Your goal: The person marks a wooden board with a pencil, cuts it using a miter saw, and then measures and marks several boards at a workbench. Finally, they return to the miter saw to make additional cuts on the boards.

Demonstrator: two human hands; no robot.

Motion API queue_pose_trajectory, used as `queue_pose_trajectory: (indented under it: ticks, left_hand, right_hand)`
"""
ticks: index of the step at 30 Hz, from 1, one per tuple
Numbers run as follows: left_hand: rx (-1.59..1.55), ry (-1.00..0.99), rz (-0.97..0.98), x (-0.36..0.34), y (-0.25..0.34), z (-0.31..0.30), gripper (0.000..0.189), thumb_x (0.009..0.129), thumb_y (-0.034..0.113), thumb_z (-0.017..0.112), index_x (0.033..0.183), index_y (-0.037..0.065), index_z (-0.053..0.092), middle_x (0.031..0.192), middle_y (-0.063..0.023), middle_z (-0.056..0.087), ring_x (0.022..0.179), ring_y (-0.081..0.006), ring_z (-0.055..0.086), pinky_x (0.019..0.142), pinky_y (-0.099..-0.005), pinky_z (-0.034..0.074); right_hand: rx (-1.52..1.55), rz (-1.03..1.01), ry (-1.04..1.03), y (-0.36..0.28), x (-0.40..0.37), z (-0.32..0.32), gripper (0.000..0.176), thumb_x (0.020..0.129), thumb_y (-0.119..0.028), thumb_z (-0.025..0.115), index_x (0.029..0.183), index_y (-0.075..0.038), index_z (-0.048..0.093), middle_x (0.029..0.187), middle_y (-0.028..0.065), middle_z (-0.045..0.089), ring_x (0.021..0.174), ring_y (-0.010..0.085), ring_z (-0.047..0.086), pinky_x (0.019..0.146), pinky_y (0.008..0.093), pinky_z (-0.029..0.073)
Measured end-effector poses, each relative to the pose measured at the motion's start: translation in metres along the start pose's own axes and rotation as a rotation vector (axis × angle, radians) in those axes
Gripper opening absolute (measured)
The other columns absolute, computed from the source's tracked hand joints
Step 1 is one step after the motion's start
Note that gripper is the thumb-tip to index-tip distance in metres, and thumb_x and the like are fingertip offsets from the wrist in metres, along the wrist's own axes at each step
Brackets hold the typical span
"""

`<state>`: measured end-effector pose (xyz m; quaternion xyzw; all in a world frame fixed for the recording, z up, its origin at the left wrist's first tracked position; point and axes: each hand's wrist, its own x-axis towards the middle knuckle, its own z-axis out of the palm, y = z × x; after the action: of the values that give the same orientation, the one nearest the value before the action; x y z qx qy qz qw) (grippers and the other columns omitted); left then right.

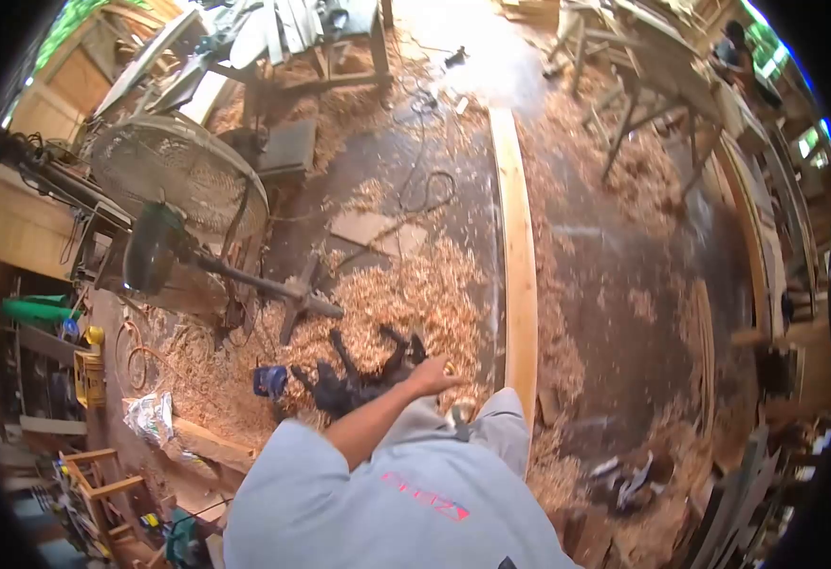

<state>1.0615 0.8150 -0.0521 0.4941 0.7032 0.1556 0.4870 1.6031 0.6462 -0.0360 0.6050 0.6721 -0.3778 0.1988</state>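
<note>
Outstretched before my grey trousers [503, 417], my left grip [430, 377] hung just beside a black dog [340, 395] on a workshop floor [615, 332]; I could not tell whether its fingers were spread or pinched anything, nor how my right grip stood, hidden from view. The dog lay among curled wood shavings [406, 294] toward the floor's near edge, left of a long, pale plank [516, 247] stretching toward the far edge. A blue object [269, 381] sat near the dog, while a pedestal fan [178, 175] stood toward the floor's left edge.
</note>
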Motion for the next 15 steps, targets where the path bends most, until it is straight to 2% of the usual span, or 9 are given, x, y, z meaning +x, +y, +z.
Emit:
queue_pose_trajectory:
  ticks: [1,2,3,5,6,11,12,13,15]
  left_hand:
    - [-0.093,-0.088,-0.033,0.004,0.029,-0.021,0.077,0.077,0.056,0.071,0.127,-0.001,0.056,0.118,-0.0276,0.064,0.112,-0.0399,0.061,0.096,-0.0435,0.048]
    - [-0.143,0.008,0.0,0.015,0.039,-0.022,0.075,0.078,0.058,0.07,0.124,0.0,0.059,0.115,-0.025,0.065,0.11,-0.036,0.062,0.094,-0.0414,0.048]
    - [-0.194,0.102,0.031,0.024,0.05,-0.025,0.073,0.08,0.06,0.069,0.121,0.0,0.061,0.112,-0.0224,0.067,0.107,-0.0321,0.064,0.092,-0.0394,0.049]
    - [-0.432,-0.07,-0.058,0.053,0.073,-0.052,0.069,0.082,0.06,0.069,0.118,0.001,0.064,0.11,-0.0174,0.068,0.103,-0.0236,0.064,0.089,-0.0347,0.049]
    - [-0.542,-0.004,-0.047,0.063,0.087,-0.063,0.065,0.082,0.056,0.071,0.117,0.001,0.066,0.108,-0.0143,0.069,0.101,-0.0188,0.063,0.088,-0.0313,0.048]
    - [-0.286,0.075,0.11,0.16,0.106,-0.11,0.083,0.076,0.051,0.076,0.135,-0.001,0.049,0.127,-0.0272,0.059,0.119,-0.0356,0.058,0.103,-0.0394,0.044]
    - [-0.19,0.023,0.095,0.184,0.113,-0.131,0.09,0.074,0.049,0.077,0.139,-0.003,0.044,0.13,-0.0301,0.056,0.123,-0.0391,0.055,0.106,-0.0411,0.043]
    - [-0.022,0.012,0.096,0.214,0.111,-0.139,0.095,0.072,0.045,0.076,0.141,-0.006,0.038,0.133,-0.0314,0.053,0.126,-0.0397,0.053,0.107,-0.0406,0.042]
    - [-0.06,0.086,0.122,0.244,0.136,-0.181,0.095,0.069,0.042,0.076,0.142,-0.005,0.037,0.133,-0.033,0.052,0.124,-0.0414,0.053,0.105,-0.0415,0.043]
  right_hand:
    - [0.147,0.175,-0.023,-0.008,0.015,-0.014,0.025,0.086,-0.019,0.058,0.076,0.001,0.069,0.068,0.0209,0.066,0.061,0.0325,0.066,0.06,0.043,0.051]
    - [0.204,0.235,-0.023,-0.018,0.033,-0.029,0.026,0.086,-0.02,0.057,0.077,0.001,0.069,0.067,0.0205,0.066,0.06,0.0321,0.066,0.059,0.0429,0.051]
    - [0.217,0.252,-0.014,-0.027,0.053,-0.045,0.027,0.087,-0.02,0.057,0.078,0.002,0.069,0.066,0.0201,0.066,0.059,0.0317,0.065,0.058,0.0429,0.05]
    - [0.214,0.234,0.017,-0.046,0.101,-0.082,0.028,0.089,-0.021,0.055,0.079,0.002,0.068,0.065,0.0193,0.065,0.056,0.0308,0.065,0.056,0.0427,0.05]
    - [0.205,0.216,0.039,-0.056,0.126,-0.101,0.029,0.09,-0.021,0.055,0.08,0.003,0.068,0.064,0.0189,0.065,0.055,0.0304,0.064,0.055,0.0427,0.05]
    - [0.214,0.105,0.258,-0.134,0.283,-0.239,0.033,0.095,-0.023,0.051,0.084,0.004,0.067,0.06,0.0169,0.064,0.049,0.0283,0.063,0.051,0.0424,0.049]
    - [0.281,-0.008,0.396,-0.143,0.343,-0.26,0.036,0.093,-0.025,0.052,0.082,0.005,0.068,0.064,0.0198,0.065,0.055,0.0336,0.065,0.056,0.0448,0.051]
    - [0.077,-0.252,0.595,-0.156,0.404,-0.287,0.036,0.092,-0.026,0.054,0.083,0.006,0.068,0.071,0.0246,0.066,0.066,0.0409,0.066,0.062,0.0477,0.051]
    - [0.252,-0.158,0.568,-0.247,0.479,-0.366,0.037,0.091,-0.03,0.056,0.083,0.006,0.065,0.081,0.0298,0.064,0.076,0.0452,0.065,0.068,0.0518,0.048]
